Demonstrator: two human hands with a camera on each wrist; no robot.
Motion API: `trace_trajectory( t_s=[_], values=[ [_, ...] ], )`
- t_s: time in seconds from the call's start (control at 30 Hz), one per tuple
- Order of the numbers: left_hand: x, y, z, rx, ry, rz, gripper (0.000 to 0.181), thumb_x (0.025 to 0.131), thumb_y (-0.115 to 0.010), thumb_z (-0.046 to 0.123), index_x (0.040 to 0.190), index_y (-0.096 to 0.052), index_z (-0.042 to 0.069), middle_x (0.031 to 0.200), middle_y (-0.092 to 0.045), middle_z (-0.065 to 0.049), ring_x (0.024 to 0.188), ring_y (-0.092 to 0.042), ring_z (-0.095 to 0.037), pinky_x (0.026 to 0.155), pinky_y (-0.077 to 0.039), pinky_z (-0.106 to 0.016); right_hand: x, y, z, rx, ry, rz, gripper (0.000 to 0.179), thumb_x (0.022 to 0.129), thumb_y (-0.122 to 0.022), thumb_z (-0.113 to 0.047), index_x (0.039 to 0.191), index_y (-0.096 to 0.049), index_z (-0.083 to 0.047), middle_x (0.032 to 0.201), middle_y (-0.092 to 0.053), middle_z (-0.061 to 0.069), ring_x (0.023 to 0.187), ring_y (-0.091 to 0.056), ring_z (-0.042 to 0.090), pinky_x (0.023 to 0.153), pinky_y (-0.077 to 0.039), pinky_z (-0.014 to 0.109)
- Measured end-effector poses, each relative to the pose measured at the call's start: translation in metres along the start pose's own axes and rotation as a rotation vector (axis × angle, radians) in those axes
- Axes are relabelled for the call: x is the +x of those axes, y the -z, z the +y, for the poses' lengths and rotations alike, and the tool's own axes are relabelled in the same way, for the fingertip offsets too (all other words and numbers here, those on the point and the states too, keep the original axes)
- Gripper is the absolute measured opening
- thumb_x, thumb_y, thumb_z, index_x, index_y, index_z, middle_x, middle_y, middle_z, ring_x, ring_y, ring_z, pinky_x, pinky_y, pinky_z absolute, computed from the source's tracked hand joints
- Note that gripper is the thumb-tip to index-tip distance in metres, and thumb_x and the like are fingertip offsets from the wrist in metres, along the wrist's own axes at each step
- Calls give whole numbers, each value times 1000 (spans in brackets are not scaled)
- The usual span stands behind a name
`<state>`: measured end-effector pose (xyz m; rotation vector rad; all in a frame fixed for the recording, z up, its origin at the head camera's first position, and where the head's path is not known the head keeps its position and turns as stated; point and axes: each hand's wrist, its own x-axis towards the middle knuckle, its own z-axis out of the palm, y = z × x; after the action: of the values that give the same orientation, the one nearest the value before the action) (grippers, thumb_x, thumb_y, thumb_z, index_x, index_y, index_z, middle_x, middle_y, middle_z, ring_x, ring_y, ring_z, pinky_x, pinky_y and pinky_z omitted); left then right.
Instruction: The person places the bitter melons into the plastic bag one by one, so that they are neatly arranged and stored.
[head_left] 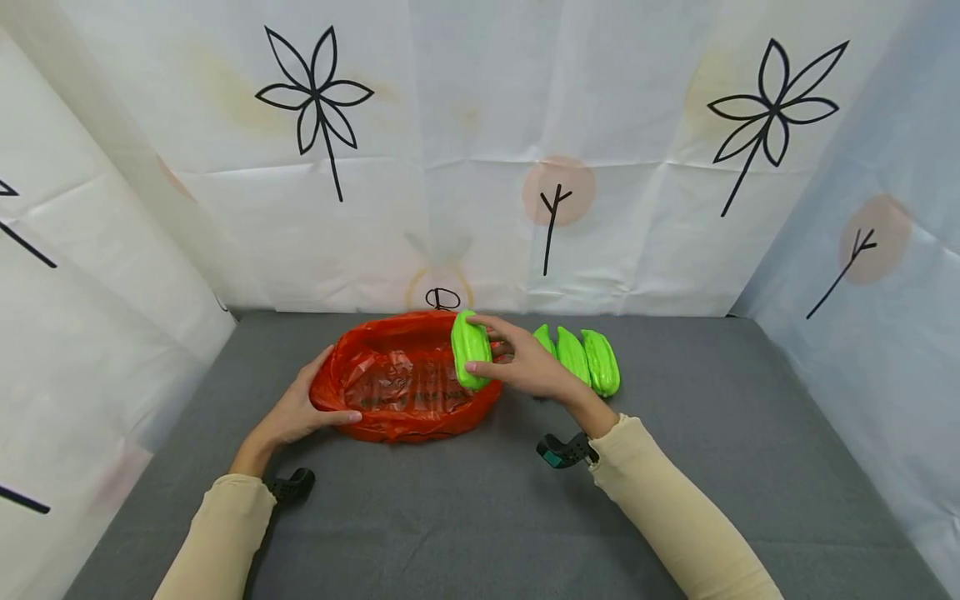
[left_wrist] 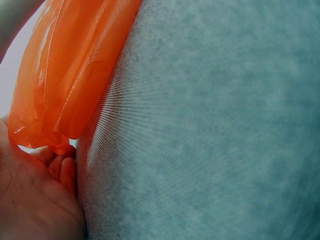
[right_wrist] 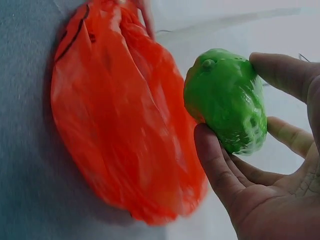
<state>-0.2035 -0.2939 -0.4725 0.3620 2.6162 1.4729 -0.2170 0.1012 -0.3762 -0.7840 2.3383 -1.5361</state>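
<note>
Right hand [head_left: 525, 362] pinches a ribbed green fruit [head_left: 470, 350] between thumb and fingertips, above the right end of an open red plastic bag [head_left: 408, 429]; the left hand [head_left: 296, 412] grips its left end. Glossy, rounded skin could slip from that fingertip hold, and the thin, crinkled film might fold inward if knocked. Three similar elongated fruits [head_left: 573, 357] lie on the grey worktop [head_left: 450, 525].
</note>
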Motion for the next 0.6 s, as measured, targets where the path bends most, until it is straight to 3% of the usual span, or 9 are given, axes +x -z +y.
trace_trajectory(
  t_s=[0.3,0.6],
  values=[
    [0,0,0,15,7,1,119,79,-89,22,165,-8,22,158,-21,-24,137,-31,-46,101,-40,-66,31,-34,-4,-57,-14,-29,71,94,-76,-27,155,-42,-19,137,-55,11,113,-62,24,89,-52,36],
    [2,-1,-2,1,-31,-3,117,79,-88,20,165,-8,21,158,-23,-22,137,-31,-44,101,-41,-63,61,-66,-8,-61,-46,-43,71,94,-76,-28,155,-42,-17,135,-56,8,115,-60,27,79,-54,29]
  ],
)
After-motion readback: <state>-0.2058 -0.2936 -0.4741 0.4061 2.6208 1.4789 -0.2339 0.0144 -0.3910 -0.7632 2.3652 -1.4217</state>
